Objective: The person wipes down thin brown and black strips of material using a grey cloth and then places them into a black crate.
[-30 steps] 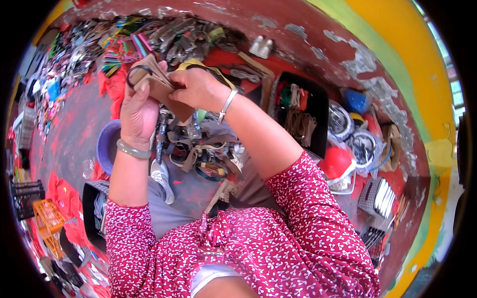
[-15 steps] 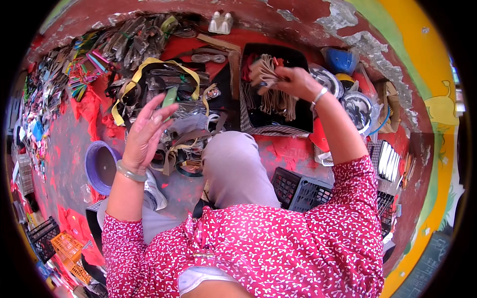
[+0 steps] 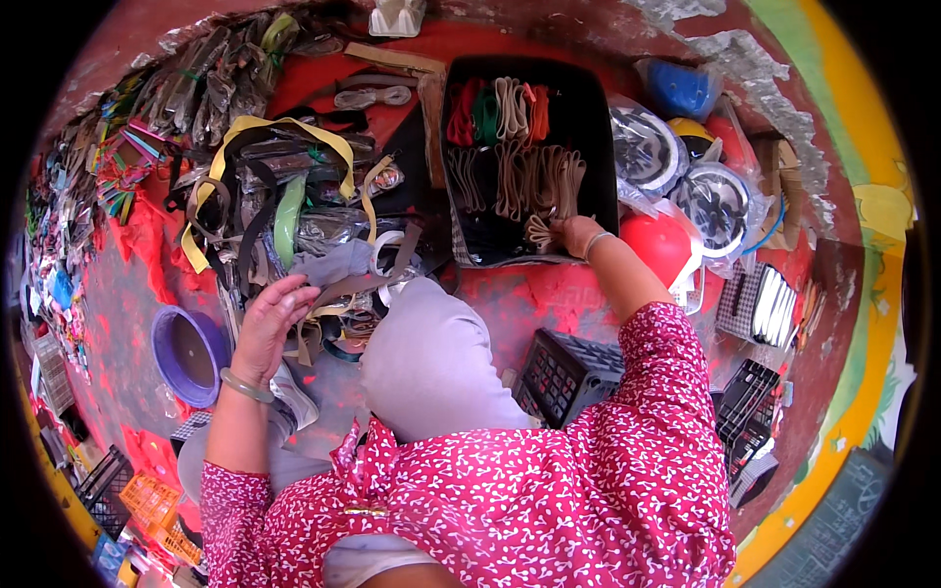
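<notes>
From my screen, a knee [image 3: 431,363] separates the slack, empty left hand [image 3: 272,328] from the right hand [image 3: 580,235], pinching a strap [image 3: 539,232] in the black box [image 3: 588,118], partly too dark to read.

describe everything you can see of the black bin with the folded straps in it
The black bin is open-topped and roughly rectangular with rounded corners, its material unclear. A pale pattern shows along its near-left side. It stands upright on the floor, slightly right of centre. Folded straps in red, green, orange, cream and tan lie inside. The right hand reaches in over its near side, gripping a tan bundle.
</notes>
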Available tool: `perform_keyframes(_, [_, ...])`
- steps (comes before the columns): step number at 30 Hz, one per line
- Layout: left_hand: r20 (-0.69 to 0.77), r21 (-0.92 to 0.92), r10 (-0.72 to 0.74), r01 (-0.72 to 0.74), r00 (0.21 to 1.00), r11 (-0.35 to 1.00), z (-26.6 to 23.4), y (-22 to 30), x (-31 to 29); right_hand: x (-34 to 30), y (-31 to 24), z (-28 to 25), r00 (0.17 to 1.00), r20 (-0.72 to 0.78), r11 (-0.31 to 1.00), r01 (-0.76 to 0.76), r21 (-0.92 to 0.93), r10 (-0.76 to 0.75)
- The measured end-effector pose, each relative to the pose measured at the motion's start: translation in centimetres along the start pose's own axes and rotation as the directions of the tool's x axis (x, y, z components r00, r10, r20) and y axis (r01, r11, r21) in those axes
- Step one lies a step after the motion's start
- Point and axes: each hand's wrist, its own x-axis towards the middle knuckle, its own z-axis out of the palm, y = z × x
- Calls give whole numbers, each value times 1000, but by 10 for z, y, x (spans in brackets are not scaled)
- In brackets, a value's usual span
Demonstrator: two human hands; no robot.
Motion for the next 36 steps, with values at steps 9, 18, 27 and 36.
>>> perform_keyframes(9, [-5, -23, -57, 57, 998, 998, 6, -17, 7, 13, -14, -20, 992, 46, 993, -114, 0, 114])
perform_keyframes(18, [-28, 31, -95, 96, 995, 995, 1, -31, 0, 1, -11, -29, 989, 134, 998, -63, -4, 63])
perform_keyframes(27, [-32, 38, -120, 121, 992, 992, 1, -35, 0, 22, -31, -20, 988, 108, 992, -103, -72, 111])
perform_keyframes(36, [9, 66, -144, 144, 989, 987, 11, -35, 0, 21, -19, -12, 987, 152, 994, -37, -100, 53])
